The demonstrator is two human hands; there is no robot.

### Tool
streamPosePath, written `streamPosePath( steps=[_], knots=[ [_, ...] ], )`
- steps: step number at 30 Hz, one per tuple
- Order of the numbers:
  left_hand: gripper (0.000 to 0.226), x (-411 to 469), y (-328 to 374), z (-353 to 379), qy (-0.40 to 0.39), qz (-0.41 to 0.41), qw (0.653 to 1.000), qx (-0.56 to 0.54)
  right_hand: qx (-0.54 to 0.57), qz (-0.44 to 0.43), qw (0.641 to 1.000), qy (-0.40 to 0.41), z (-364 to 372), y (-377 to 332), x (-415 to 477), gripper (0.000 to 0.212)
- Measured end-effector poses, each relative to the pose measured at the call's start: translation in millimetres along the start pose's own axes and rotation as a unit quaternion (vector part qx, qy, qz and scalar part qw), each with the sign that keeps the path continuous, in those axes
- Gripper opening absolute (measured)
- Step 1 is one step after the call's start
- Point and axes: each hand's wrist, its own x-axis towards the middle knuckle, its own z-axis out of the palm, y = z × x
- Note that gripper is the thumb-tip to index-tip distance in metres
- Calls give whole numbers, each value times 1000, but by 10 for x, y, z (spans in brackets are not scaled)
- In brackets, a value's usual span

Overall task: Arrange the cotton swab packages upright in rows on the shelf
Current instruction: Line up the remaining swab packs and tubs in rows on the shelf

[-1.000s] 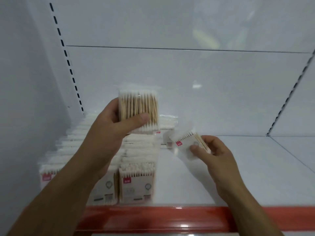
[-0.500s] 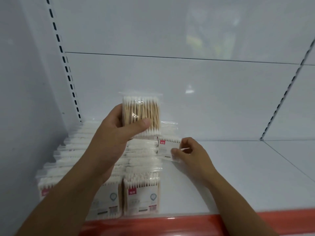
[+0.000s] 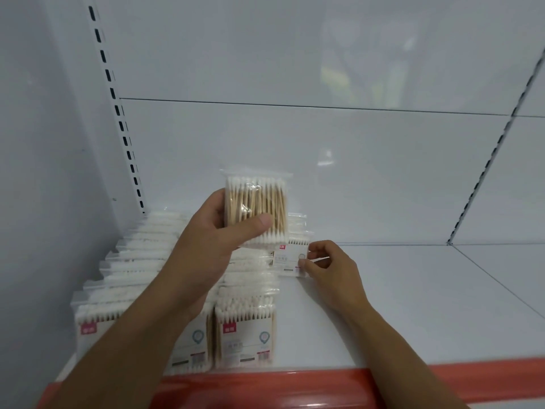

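Two packages in hand: my left hand [image 3: 212, 240] grips the first package [image 3: 256, 208] of cotton swabs, sticks upright, raised above the standing rows [image 3: 244, 335], thumb across its front. My right hand [image 3: 330, 267] pinches the second package [image 3: 290, 258] by its right edge, upright on the white shelf [image 3: 413, 305] just right of the rows. Behind the rows: white back panel [image 3: 324, 157]; before them: red front lip [image 3: 324, 385]; slotted uprights, one left of the rows [image 3: 118, 113], one well right [image 3: 486, 172].

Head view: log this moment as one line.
left hand: holds raised cotton swab package | right hand: pinches labelled package upright on shelf | standing rows: at left
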Motion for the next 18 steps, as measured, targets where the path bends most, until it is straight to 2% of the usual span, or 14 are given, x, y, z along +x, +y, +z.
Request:
streamPosePath(
  steps=[5, 7, 9, 12, 15, 18],
  knots=[
    [31, -26, 6, 90, -13, -7, 1000, 9, -9, 7, 1000, -2, -12, -20, -27, 20],
    [30, -26, 0, 115, -16, -8, 1000, 17, -2, 5, 999, 37, -77, -85, -83, 22],
    [31, -21, -7, 132, -16, -4, 1000, 22, 68, -13, 995, 71, -173, -260, -185, 17],
    [42, -18, -29, 164, -20, 2, 999, 42, 206, -40, 978, 18, -327, -645, -380, 12],
    [48, -28, -65, 219, -19, 12, 996, 86, 214, -56, 973, -60, -425, -862, -465, 19],
    [48, -30, -106, 284, -19, 17, 994, 106, 219, -42, 971, -84, -454, -865, -455, 26]
  ],
)
